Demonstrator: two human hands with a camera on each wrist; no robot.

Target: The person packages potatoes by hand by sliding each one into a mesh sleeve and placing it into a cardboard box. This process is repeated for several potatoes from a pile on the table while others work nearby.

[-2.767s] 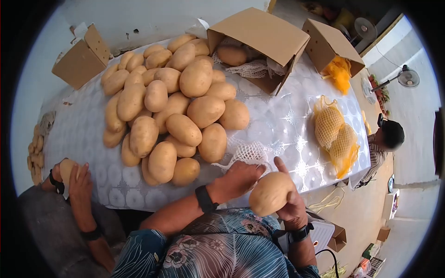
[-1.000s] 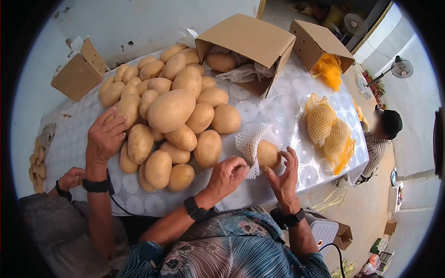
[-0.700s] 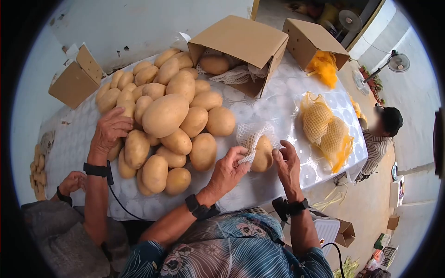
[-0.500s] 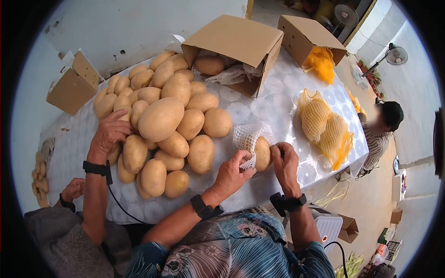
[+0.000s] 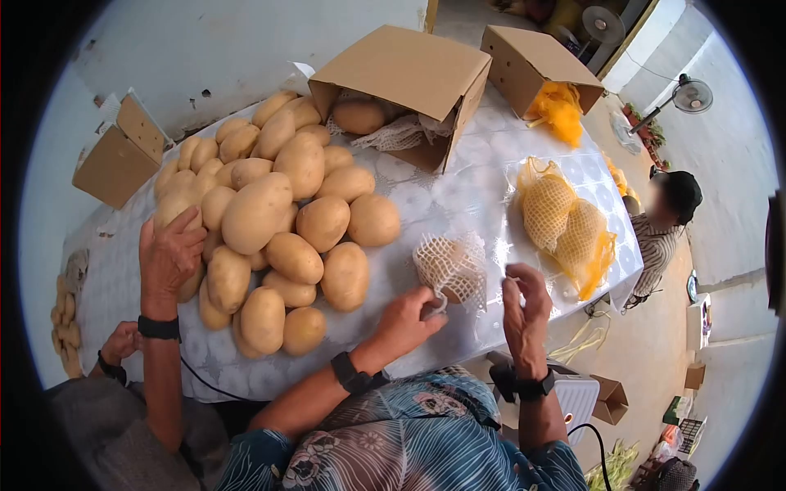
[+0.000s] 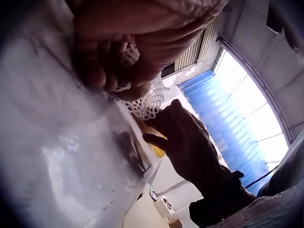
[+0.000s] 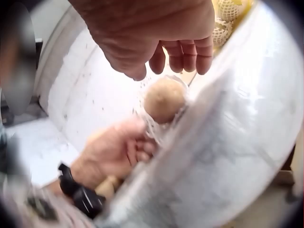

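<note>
In the head view a potato lies on the table inside a white foam net sleeve (image 5: pixel 442 260). The bare end of that potato (image 7: pixel 165 100) shows in the right wrist view, with the netting around its sides. My left hand (image 5: pixel 403 326) pinches the near edge of the sleeve between thumb and fingers. To the right of the sleeve, my right hand (image 5: pixel 528 319) is held apart from it with nothing in its grasp, fingers loosely bent. Left of my hands is a big heap of potatoes (image 5: pixel 296 255) without nets.
Another person's hand (image 5: pixel 170 260) touches the heap on the left. Two netted potatoes in a yellow mesh bag (image 5: pixel 565 214) lie at the right. Behind stand an open cardboard box (image 5: pixel 401 69) holding potatoes and nets, and a second box (image 5: pixel 536 65) with orange mesh.
My right hand brought the potato into the foam sleeve, then let go and drew back to the right. The sleeve now covers more of it. The other person's hand moved onto the heap.
</note>
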